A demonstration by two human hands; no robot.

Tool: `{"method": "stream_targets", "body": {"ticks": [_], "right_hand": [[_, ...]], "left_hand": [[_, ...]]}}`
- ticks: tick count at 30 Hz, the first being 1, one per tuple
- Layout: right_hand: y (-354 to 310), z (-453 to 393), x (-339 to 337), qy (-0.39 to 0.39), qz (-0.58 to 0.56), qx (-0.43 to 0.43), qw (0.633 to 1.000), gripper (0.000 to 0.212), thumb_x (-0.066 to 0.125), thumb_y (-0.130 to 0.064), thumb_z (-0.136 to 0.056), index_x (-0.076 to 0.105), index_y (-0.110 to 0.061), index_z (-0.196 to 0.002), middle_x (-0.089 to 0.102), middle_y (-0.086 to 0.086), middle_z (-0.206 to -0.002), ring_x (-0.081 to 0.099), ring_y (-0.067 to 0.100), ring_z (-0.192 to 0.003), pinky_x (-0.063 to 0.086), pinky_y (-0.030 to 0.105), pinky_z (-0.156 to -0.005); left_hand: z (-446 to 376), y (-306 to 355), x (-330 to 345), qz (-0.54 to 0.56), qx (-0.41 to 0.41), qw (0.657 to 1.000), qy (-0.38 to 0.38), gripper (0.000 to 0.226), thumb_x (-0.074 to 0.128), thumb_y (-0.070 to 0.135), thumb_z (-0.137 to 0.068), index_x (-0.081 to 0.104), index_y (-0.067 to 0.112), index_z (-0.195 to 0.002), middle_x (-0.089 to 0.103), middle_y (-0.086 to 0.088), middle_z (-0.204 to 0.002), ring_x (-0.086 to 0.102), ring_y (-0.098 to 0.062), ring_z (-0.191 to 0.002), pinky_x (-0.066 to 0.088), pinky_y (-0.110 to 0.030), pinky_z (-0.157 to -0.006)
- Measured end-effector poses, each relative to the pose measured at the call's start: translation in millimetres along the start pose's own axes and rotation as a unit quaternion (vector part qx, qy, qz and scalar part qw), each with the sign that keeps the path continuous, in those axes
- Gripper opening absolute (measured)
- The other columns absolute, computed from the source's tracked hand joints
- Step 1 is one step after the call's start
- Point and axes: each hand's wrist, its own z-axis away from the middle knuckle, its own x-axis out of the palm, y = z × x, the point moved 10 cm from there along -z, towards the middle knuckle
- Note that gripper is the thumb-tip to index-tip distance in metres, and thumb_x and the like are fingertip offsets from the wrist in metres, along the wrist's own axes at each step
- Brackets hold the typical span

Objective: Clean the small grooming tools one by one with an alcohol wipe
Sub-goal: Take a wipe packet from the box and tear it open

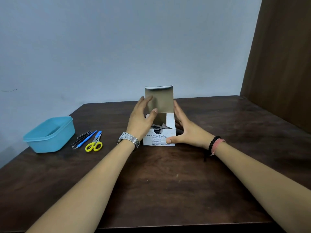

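Observation:
A white box of alcohol swabs (pixel 158 140) stands mid-table with its lid flap (pixel 161 100) raised upright and swab packets showing inside. My left hand (pixel 143 118) hovers over the box's left side, fingers spread and relaxed beside the flap. My right hand (pixel 183 128) rests against the box's right side with straight fingers, thumb laid on the front face. To the left lie the grooming tools: dark metal tweezers and clippers (pixel 82 137), a blue-handled tool (pixel 87 139), and small scissors with yellow loops (pixel 95 143).
A light blue plastic tub (pixel 48 134) sits open at the table's left, beside the tools. The dark wooden table (pixel 159 182) meets a pale wall behind; a brown panel (pixel 282 56) rises at the right.

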Motion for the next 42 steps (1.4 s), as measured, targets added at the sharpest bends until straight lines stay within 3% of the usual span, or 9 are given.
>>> {"method": "stream_targets", "body": {"ticks": [5, 12, 15, 20, 25, 27, 31, 36, 42], "right_hand": [[-1.0, -0.9, -6.5, 0.022, 0.021, 0.012, 0.999, 0.102, 0.055, -0.084, -0.065, 0.023, -0.039, -0.152, 0.004, -0.024, -0.157, 0.008, -0.015, -0.140, 0.015, 0.001, -0.106], [22.6, 1.4, -35.1, 0.130, 0.019, 0.105, 0.986, 0.087, 0.025, -0.083, -0.080, 0.041, -0.030, -0.147, 0.022, -0.008, -0.161, 0.021, 0.009, -0.148, 0.015, 0.035, -0.121], [6.0, 1.9, -41.0, 0.145, 0.115, 0.031, 0.982, 0.058, 0.032, -0.067, -0.093, 0.045, -0.037, -0.141, 0.016, -0.009, -0.163, 0.017, 0.011, -0.148, 0.015, 0.039, -0.118], [-31.1, 4.4, -24.0, 0.130, 0.229, -0.090, 0.961, 0.059, 0.022, -0.071, -0.090, 0.065, -0.040, -0.116, 0.035, -0.019, -0.153, 0.026, 0.002, -0.138, 0.011, 0.027, -0.105], [-38.7, 13.6, -51.1, 0.238, 0.203, -0.103, 0.944, 0.046, 0.032, -0.056, -0.096, 0.064, -0.025, -0.085, 0.066, -0.018, -0.115, 0.053, 0.006, -0.113, 0.028, 0.035, -0.098], [-37.0, 18.5, -62.2, 0.260, 0.196, -0.100, 0.940, 0.047, 0.034, -0.053, -0.097, 0.066, -0.022, -0.082, 0.070, -0.015, -0.096, 0.057, 0.010, -0.102, 0.036, 0.034, -0.092], [-26.3, 22.1, -70.1, 0.256, 0.152, -0.081, 0.951, 0.038, 0.048, -0.039, -0.095, 0.066, -0.018, -0.069, 0.070, -0.007, -0.075, 0.062, 0.010, -0.078, 0.045, 0.027, -0.073], [-20.0, 19.8, -68.4, 0.246, 0.130, -0.073, 0.958, 0.034, 0.059, -0.018, -0.095, 0.061, -0.023, -0.062, 0.069, -0.004, -0.078, 0.061, 0.007, -0.070, 0.040, 0.015, -0.064], [-21.0, 19.9, -68.2, 0.247, 0.137, -0.077, 0.956, 0.028, 0.060, -0.019, -0.093, 0.064, -0.024, -0.066, 0.070, -0.005, -0.081, 0.063, 0.010, -0.078, 0.049, 0.031, -0.073]], "left_hand": [[9.9, -24.6, 26.2, 0.136, -0.147, 0.973, -0.117, 0.053, 0.060, 0.031, -0.089, 0.048, 0.026, -0.141, 0.047, 0.007, -0.145, 0.043, -0.010, -0.133, 0.031, -0.030, -0.111], [14.6, -32.7, 30.1, 0.165, -0.206, 0.956, -0.129, 0.058, 0.061, 0.013, -0.082, 0.051, 0.023, -0.138, 0.059, -0.001, -0.130, 0.063, -0.012, -0.105, 0.050, -0.026, -0.089], [18.2, -24.8, 30.4, 0.161, -0.197, 0.958, -0.129, 0.061, 0.056, 0.027, -0.075, 0.053, 0.027, -0.136, 0.058, -0.003, -0.133, 0.058, -0.018, -0.117, 0.045, -0.034, -0.102], [19.3, -22.6, 32.5, 0.175, -0.231, 0.949, -0.121, 0.042, 0.043, 0.030, -0.091, 0.056, 0.034, -0.130, 0.053, 0.005, -0.138, 0.049, -0.015, -0.128, 0.035, -0.039, -0.112], [21.6, -25.3, 28.8, 0.260, -0.264, 0.924, -0.092, 0.035, 0.042, 0.029, -0.093, 0.062, 0.027, -0.122, 0.068, 0.005, -0.112, 0.063, -0.012, -0.097, 0.048, -0.030, -0.082], [16.3, -27.1, 19.5, 0.254, -0.248, 0.933, -0.066, 0.034, 0.041, 0.018, -0.092, 0.060, 0.027, -0.118, 0.068, 0.006, -0.110, 0.060, -0.011, -0.091, 0.044, -0.028, -0.071], [4.5, -36.5, -3.7, 0.224, -0.186, 0.956, -0.015, 0.039, 0.049, 0.001, -0.088, 0.054, 0.022, -0.121, 0.058, 0.002, -0.129, 0.058, -0.013, -0.109, 0.047, -0.030, -0.088], [-3.0, -5.2, -14.5, -0.007, 0.007, 0.999, -0.052, 0.028, 0.061, 0.003, -0.087, 0.063, 0.028, -0.097, 0.061, 0.011, -0.105, 0.053, -0.001, -0.092, 0.039, -0.008, -0.077], [-2.1, 9.2, -1.9, -0.130, 0.097, 0.982, -0.099, 0.043, 0.045, -0.007, -0.083, 0.070, 0.028, -0.078, 0.059, 0.011, -0.093, 0.054, -0.011, -0.088, 0.047, -0.035, -0.077]]}}
